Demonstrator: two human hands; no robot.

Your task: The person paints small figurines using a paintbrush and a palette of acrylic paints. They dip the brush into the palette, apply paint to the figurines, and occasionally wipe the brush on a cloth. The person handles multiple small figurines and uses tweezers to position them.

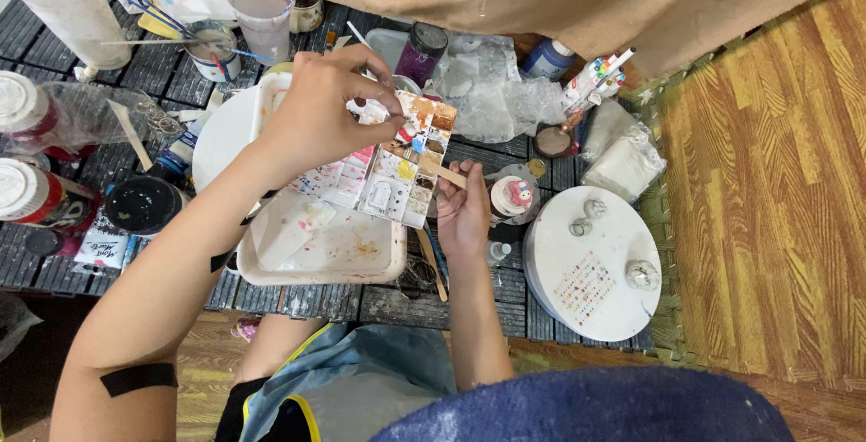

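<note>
At frame centre a paint palette (397, 167) is steadied by the right hand (463, 212), pinched on a wooden stick (448, 174), while the left hand (317, 113), closed around a thin brush (359, 36), is dipped in; careful colour pickup seems due.

Craft workshop: paint palette (406, 167), jars (paint-stained) (419, 52).

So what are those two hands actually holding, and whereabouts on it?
The right hand grips a flat wooden stick by its lower end. The left hand pinches something thin above the paint palette; it's too hidden to identify.

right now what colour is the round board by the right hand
White, with a patch of small multicoloured dots on the round board, right of the right hand; head view shows it best.
</note>
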